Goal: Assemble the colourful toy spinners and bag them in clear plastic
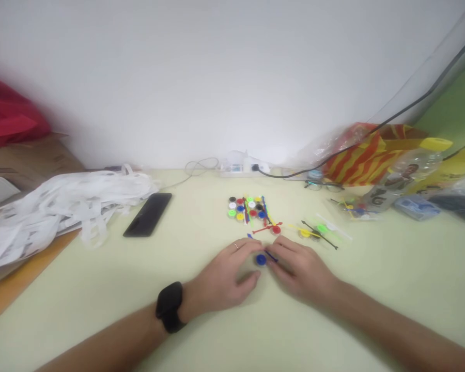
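Note:
My left hand [230, 274], with a ring and a black watch on its wrist, curves beside a round blue disc [261, 260] on the table. Its thumb and fingers are apart, and its fingertips lie close to a blue plastic arrow [272, 255]. The thumb and forefinger of my right hand [300, 266] pinch that arrow, just right of the disc. Part of the arrow is hidden behind my fingers. Just beyond lie a red arrow [261, 228] and a red disc [276, 230]. A yellow disc with an arrow [305, 233] and a black arrow [329, 241] lie to the right.
Several coloured discs [240, 208] stand in rows, with loose arrows beside them. A black phone [148, 215] and white bags [101, 199] lie left. A power strip [242, 168] is against the wall. Glasses [324, 185], a bottle [405, 175] and a striped bag [356, 160] stand right.

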Action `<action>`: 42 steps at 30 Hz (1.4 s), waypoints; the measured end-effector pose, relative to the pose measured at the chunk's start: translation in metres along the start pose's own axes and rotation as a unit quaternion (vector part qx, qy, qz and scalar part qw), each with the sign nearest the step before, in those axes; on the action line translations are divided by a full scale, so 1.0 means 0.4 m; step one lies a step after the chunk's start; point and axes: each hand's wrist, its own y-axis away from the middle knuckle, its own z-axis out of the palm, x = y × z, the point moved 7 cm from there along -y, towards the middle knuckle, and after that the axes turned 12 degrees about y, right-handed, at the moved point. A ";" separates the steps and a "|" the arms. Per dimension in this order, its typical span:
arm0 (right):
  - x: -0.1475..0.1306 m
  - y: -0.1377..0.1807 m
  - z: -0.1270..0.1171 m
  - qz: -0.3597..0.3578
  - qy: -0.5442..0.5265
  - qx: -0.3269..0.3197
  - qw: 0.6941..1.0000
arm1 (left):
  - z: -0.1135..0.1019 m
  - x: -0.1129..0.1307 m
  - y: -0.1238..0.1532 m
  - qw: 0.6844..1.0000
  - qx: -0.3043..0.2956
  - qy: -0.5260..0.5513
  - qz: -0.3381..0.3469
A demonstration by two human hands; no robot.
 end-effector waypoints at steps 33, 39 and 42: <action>0.081 -0.004 0.004 0.134 -0.087 -0.057 0.986 | -0.079 -0.133 -0.029 0.999 0.017 -0.024 -0.037; 0.081 -0.011 -0.001 0.139 -0.225 -0.042 0.964 | -0.088 -0.137 -0.022 0.997 0.053 0.005 -0.064; 0.080 -0.015 0.005 0.158 -0.349 -0.055 0.922 | -0.087 -0.120 -0.020 0.997 0.064 0.027 -0.043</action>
